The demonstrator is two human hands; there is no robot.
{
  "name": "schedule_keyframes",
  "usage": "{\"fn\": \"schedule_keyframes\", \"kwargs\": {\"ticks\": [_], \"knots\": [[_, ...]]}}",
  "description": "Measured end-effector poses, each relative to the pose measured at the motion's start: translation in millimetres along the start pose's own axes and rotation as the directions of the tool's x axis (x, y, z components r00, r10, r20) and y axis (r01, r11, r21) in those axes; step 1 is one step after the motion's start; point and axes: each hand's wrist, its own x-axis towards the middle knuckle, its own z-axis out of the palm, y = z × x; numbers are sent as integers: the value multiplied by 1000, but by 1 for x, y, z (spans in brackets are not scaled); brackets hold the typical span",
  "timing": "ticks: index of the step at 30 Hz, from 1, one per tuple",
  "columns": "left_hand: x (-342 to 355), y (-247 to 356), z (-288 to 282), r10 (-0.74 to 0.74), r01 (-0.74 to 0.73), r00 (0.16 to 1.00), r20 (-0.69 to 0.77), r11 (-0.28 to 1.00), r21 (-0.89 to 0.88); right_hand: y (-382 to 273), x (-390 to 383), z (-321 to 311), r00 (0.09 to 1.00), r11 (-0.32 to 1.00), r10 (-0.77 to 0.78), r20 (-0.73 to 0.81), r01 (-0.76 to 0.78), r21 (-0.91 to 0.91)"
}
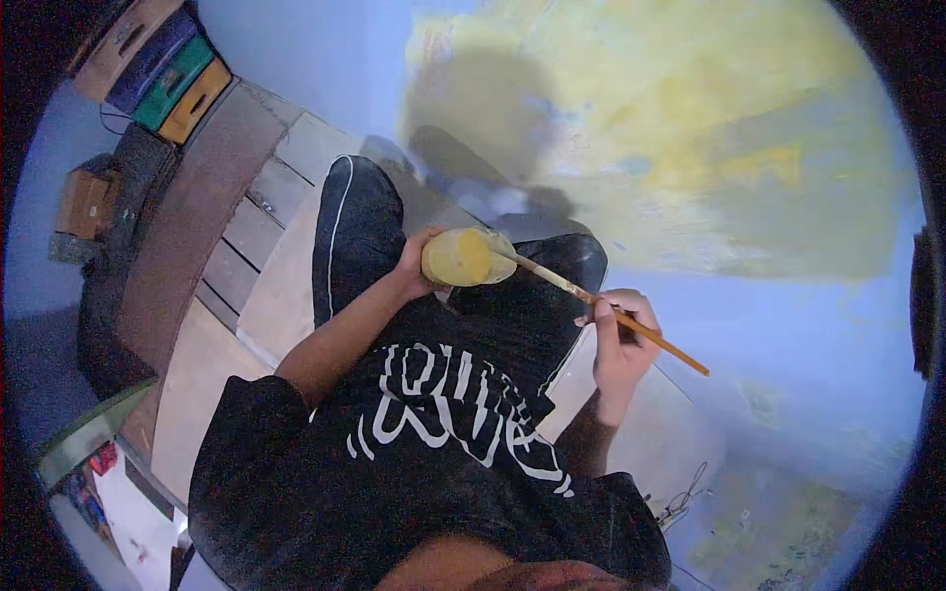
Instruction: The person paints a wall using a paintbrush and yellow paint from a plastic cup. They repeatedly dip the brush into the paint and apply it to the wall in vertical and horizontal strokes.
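Observation:
A cup of yellow paint (455, 258) sits in the grip of my left hand (416, 264), above my crossed legs. My right hand (627, 330) pinches a paintbrush (565, 285) by its orange-brown wooden handle. The brush slants up to the left, its tip at the cup's right rim; whether the bristles dip into the paint is hard to make out. In front of me rises a pale blue wall (690, 335) with a large yellow painted patch (631, 108), uneven and brushy. My shadow falls across the patch's left part.
Stacked coloured drawers (177, 84) stand at the upper left, with a cardboard box (87, 204) below them. Wooden boards (258, 222) and pale panels lie under and beside me. Thin wire (685, 502) curls at the lower right, near a stained wall area.

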Motion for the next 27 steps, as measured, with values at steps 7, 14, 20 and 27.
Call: {"fn": "schedule_keyframes", "kwargs": {"ticks": [7,14,20,27], "knots": [[12,-6,-5,20,-20,1000,12,1000,-17,5,16,-34,999,997,-36,-20,35,-67],[23,-8,-19,-32,40,991,129,997,-65,6,27,-37,999,998,29,-33,-30,-54],[16,-8,-18,4,-1,995,104,1000,-26,15,26,-46,997,992,76,-16,-77,-97],[29,-12,-30,-18,29,991,134,996,-79,19,29,-53,997,996,-67,29,66,54]]}}
